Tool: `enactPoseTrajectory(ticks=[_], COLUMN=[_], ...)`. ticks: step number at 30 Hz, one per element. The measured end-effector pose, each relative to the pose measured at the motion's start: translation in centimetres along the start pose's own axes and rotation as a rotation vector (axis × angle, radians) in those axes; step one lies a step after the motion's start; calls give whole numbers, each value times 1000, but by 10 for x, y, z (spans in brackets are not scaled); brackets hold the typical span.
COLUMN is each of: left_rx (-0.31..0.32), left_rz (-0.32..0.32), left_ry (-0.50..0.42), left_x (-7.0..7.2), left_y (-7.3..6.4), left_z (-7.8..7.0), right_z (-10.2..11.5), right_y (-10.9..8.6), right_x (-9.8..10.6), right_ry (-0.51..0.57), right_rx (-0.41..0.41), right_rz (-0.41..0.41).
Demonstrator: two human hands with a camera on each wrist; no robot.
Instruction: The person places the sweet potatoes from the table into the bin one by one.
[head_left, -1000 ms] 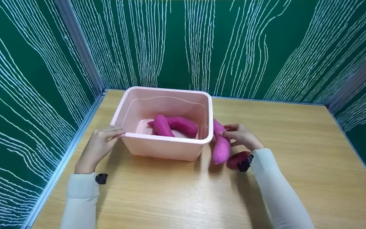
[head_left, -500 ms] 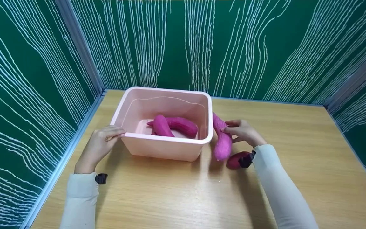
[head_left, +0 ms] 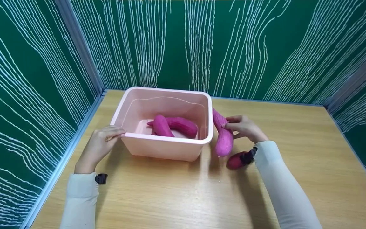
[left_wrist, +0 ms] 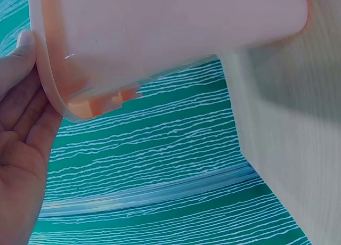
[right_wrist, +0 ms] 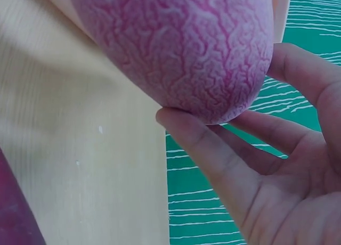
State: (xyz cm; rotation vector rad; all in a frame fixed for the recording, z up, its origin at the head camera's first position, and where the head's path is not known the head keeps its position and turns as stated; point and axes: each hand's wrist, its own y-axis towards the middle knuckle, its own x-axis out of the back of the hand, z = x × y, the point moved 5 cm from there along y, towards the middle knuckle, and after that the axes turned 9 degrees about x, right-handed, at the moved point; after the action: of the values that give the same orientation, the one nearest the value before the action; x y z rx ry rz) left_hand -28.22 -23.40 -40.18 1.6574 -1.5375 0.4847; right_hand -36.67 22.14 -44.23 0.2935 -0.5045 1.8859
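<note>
At the near left corner of the pink plastic bin [head_left: 167, 149], my left hand [head_left: 99, 146] grips the rim between thumb and fingers. In the left wrist view, the thumb lies on one side of the rim and the curled fingers on the other. My right hand [head_left: 246, 128] pinches a curved, wrinkled magenta sweet potato [head_left: 224, 138] just outside the bin's right wall. Its thick end points down toward me, and its upper end runs along the bin's rim. Inside the bin lie two more sweet potatoes [head_left: 183, 126], one across the other.
A darker red, rounded piece [head_left: 234, 161] lies on the wooden table [head_left: 176, 190] below my right wrist, partly hidden by the black wrist strap [head_left: 249, 156]. Green panels [head_left: 176, 44] with white wavy lines enclose the table at the back and sides.
My right hand has moved slightly up and away from me, raising the sweet potato along the bin's right side. My left hand and the bin have stayed in place.
</note>
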Motion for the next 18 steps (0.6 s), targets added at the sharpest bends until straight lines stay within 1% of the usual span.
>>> enactPoseTrajectory(ticks=[7,18], left_rx=[-56,-17], left_rz=[-34,-13], left_ry=[-16,-5], left_x=[1,1], left_y=[0,0], left_z=[-3,-2], right_z=[9,17], right_y=[-1,-5], right_x=[8,18], right_ry=[1,-33], right_rx=[28,28], right_rz=[-23,-36])
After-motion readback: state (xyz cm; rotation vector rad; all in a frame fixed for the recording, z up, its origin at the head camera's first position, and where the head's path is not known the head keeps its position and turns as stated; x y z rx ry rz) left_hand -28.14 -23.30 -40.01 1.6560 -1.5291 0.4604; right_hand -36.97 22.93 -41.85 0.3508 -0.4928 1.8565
